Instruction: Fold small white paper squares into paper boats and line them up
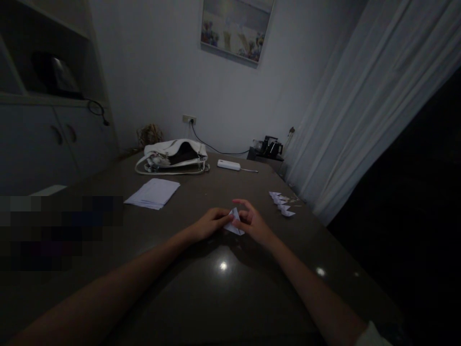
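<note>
A small piece of folded white paper (236,229), pointed at the top, is held between both hands just above the dark table. My left hand (211,223) grips its left side, the thumb lying over the front. From the right, my right hand (255,225) pinches it with the thumb in front, while the index finger sticks out above the paper. Some of the fingers behind the paper are hidden. To the right lie several folded white paper pieces (283,205) in a row. Further left rests a stack of white paper sheets (153,193).
A white handbag (175,156) sits at the table's far left, with a white power bank (228,165) and its short cable to the right. A black kettle (273,148) stands on a small stand behind. Sheer curtains (324,105) hang along the right side of the dark table (230,307).
</note>
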Tool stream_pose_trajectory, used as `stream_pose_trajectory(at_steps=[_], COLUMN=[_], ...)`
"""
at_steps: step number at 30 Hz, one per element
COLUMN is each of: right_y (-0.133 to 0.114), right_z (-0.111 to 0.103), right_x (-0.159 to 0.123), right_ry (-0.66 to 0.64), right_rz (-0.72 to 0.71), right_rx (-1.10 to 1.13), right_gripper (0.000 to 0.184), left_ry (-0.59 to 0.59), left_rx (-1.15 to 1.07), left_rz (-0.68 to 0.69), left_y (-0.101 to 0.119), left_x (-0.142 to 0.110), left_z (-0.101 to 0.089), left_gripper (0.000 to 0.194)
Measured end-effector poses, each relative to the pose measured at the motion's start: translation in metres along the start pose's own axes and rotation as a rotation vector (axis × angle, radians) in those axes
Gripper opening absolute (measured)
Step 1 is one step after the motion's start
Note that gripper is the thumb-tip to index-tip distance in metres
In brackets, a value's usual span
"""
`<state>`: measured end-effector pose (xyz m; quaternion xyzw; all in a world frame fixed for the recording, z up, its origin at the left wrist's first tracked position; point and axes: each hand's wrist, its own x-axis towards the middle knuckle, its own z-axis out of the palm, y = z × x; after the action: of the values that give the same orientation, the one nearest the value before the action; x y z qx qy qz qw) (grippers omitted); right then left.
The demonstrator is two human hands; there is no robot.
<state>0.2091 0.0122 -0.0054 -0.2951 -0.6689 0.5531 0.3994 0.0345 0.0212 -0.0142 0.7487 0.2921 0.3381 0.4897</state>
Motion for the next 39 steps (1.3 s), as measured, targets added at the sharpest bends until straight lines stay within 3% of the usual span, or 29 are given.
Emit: stream_pose_trajectory(at_steps=[8,19,25,30,34,39], right_y=[-0.0003,0.0012,0.0015,0.0008,0.0009,0.0001], right_z=[-0.0006,-0.0036,-0.0043,-0.0059,-0.0066,-0.0071], right_x=[-0.0019,-0.0023,0.0001,0.0018,0.0017,0.0018], right_ry=[-0.044,-0.105,0.008,0.157,0.125,0.124], right_rz=[0.033,0.033,0.020,0.016,0.074,0.080], right_rx=[-0.033,-0.029,-0.008,-0.017,0.024,-0.007], right_gripper=[0.064,0.062,0.058,0.052,0.054,0.051], left_ry=[0.053,0.053,0.043,0.085,0.067,0.065], left_rx=[0.044,0.161,0.161,0.333,0.401,0.289], left_rz=[-0.082,-0.018,0.016,0.040,0.066,0.067], left_y=[0.0060,0.0074,0.0048,0.0049,0.0039,0.0013], left_x=[-0.0031,-0.0017,-0.0023,-0.0012,-0.0007,-0.0013], left_z=[0.0025,0.0030,0.0016,0.0012,0.0028,0.0019], left_gripper=[0.046,0.050,0.049,0.046,0.044,0.041])
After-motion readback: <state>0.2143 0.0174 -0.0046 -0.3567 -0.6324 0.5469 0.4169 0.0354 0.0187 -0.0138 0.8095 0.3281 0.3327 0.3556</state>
